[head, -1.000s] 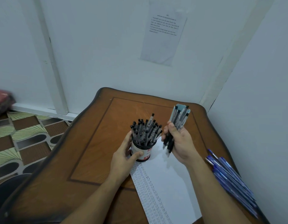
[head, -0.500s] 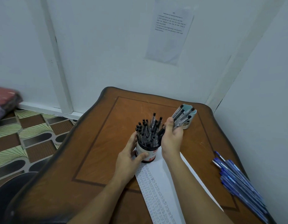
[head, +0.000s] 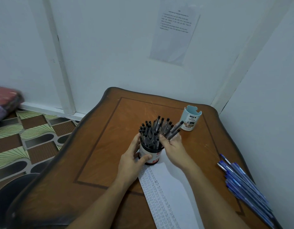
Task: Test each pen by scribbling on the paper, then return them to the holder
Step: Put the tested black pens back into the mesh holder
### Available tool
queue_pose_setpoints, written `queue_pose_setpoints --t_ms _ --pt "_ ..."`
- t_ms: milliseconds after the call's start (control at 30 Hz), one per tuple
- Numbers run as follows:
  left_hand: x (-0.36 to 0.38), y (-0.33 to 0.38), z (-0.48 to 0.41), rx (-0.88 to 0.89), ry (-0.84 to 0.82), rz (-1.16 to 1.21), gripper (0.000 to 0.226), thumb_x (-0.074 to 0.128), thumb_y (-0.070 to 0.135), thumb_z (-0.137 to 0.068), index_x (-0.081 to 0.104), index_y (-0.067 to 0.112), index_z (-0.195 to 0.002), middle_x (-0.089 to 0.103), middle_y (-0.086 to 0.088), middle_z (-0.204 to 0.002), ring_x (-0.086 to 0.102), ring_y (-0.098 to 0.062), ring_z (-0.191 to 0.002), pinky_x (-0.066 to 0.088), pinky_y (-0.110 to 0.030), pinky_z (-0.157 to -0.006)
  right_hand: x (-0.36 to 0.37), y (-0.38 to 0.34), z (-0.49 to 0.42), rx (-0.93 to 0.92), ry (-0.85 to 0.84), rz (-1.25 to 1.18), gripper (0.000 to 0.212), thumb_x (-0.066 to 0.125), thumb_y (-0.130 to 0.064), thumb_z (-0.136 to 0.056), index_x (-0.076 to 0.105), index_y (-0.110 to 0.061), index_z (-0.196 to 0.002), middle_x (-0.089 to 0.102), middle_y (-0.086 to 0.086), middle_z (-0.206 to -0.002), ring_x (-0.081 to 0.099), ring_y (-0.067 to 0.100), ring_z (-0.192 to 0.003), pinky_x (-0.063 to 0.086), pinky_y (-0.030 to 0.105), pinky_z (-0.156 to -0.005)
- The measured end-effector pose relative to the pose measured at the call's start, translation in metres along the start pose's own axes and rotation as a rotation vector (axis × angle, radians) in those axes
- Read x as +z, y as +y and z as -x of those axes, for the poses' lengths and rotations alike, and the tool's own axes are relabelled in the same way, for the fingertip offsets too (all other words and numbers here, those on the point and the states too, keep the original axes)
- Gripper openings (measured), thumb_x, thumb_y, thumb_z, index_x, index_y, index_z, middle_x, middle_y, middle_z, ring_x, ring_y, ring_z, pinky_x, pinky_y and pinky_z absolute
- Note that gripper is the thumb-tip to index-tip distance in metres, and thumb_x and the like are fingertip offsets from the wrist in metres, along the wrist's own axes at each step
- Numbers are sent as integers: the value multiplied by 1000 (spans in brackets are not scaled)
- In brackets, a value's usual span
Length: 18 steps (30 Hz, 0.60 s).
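A black-rimmed white pen holder [head: 151, 156] stands mid-table, packed with several black-capped pens [head: 149, 131]. My left hand [head: 131, 161] grips the holder's left side, thumb across its front. My right hand [head: 173, 147] holds a small bunch of black pens [head: 173, 129] at the holder's right rim, their tips down inside it and caps leaning right. The white paper [head: 172, 195], scribbled along its left edge, lies in front of the holder under my right forearm.
A light blue desk organiser cup [head: 190, 119] stands at the back right of the wooden table [head: 96, 159]. Several blue pens [head: 242, 184] lie heaped along the right edge by the wall. A printed sheet [head: 174, 30] hangs on the back wall. Patterned floor lies left.
My right hand has brought its bunch of pens down and left, from above the paper to the holder's right rim. The blue cup is uncovered. My left hand kept its hold.
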State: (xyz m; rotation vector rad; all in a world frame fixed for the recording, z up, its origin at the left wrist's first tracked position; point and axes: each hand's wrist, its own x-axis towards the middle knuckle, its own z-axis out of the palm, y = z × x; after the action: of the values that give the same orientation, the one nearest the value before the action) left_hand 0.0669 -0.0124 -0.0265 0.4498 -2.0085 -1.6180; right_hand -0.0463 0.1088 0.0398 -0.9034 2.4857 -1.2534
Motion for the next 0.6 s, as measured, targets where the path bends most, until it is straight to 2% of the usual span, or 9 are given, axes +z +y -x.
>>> queue_pose_setpoints --t_ms 67,133,200,233,300,400,433,500,600 --pt "0 1 0 -2 -1 5 80 73 17 -87 25 61 -133 38 39 -133 38 29 -115 37 -3 -96 -21 -7 -1 -45 -110 102 29 52 -43 -100 58 -35 -127 45 -3 -136 43 16 -127 33 45 -111" --pt "0 2 1 -3 -1 12 80 73 16 -87 26 61 -133 39 39 -134 39 27 -117 38 -4 -97 -38 -16 0 -86 -105 86 20 64 -36 -94 55 -35 -112 54 -5 -119 55 4 -103 43 29 -90" --pt "1 2 1 -6 5 26 80 73 13 -87 28 59 -134 42 36 -135 41 23 -120 40 -7 -99 -44 -22 0 -120 -78 52 29 66 -24 -91 47 -33 -111 57 -11 -104 56 1 -91 42 22 -74" --pt "1 2 1 -6 9 28 80 74 12 -86 29 58 -135 43 34 -136 42 22 -120 41 -8 -99 -42 -26 -1 -113 -101 -6 38 64 -20 -92 43 -34 -120 57 -17 -105 57 0 -94 43 20 -76" --pt "1 2 1 -5 13 24 81 73 11 -86 29 56 -136 43 33 -136 43 22 -119 41 -7 -97 -32 -28 -1 -105 -140 -181 49 55 -22 -95 36 -41 -136 58 -23 -113 57 -1 -106 44 21 -91" --pt "1 2 1 -2 5 23 80 73 11 -87 29 53 -139 43 32 -137 42 22 -120 40 -6 -96 -12 -27 -5 -123 -86 -305 42 44 -38 -98 38 -45 -139 57 -19 -126 54 2 -122 44 34 -106" --pt "1 1 1 -3 3 22 80 73 12 -87 29 53 -139 43 32 -138 42 22 -121 40 -6 -96 -9 -26 -6 -127 -80 -292 43 41 -42 -98 37 -44 -140 51 -13 -138 47 5 -132 40 39 -113" --pt "1 -1 0 -9 6 22 81 73 12 -86 29 56 -137 42 33 -137 42 23 -120 40 -6 -95 -4 -25 -6 -130 -88 -236 49 38 -50 -98 27 -49 -145 24 -8 -161 20 8 -150 23 46 -123" --pt "1 -2 -1 -16 0 26 81 73 12 -86 29 56 -138 43 33 -137 42 25 -117 40 -4 -93 -5 -19 -4 -139 -145 -176 59 31 -59 -100 4 -51 -152 -4 -18 -165 -4 4 -152 8 46 -125"
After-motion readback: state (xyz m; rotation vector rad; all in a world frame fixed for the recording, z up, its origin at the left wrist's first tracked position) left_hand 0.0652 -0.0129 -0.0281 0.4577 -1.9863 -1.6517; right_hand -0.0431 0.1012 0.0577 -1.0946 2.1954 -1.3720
